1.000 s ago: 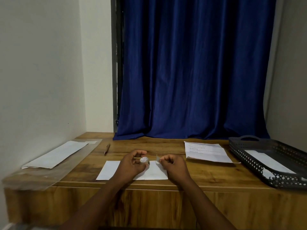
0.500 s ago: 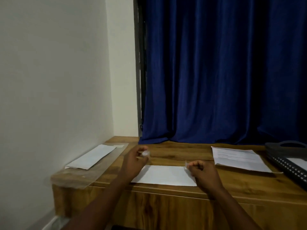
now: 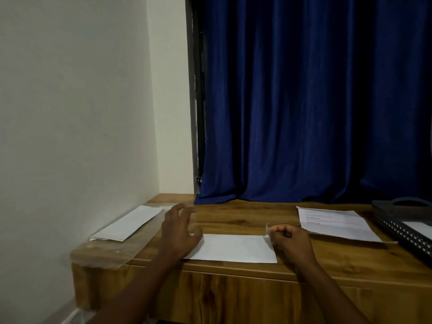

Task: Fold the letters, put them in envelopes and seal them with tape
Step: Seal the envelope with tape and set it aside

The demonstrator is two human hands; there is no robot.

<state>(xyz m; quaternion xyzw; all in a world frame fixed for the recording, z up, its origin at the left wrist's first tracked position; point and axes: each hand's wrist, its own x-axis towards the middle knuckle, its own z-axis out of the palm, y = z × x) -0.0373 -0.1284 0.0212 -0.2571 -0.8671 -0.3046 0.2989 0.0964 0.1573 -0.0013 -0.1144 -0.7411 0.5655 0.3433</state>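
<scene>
Envelope flat on table. Left hand has let go the roll, grip now spread, empty; right hand pinches torn tape strip. Sealing next.

White envelope; wood-grain brown table; deep blue curtain; black perforated tray.

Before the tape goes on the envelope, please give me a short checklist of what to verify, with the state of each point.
1. Envelope lies flat near the table front edge: ok.
2. Right hand pinches a tape piece: ok.
3. Tape sits above the envelope's right end: ok.
4. Left hand free, fingers spread, holding nothing: ok.
5. Envelope flap closed: cannot tell.
6. Letter inside the envelope: cannot tell.
</scene>
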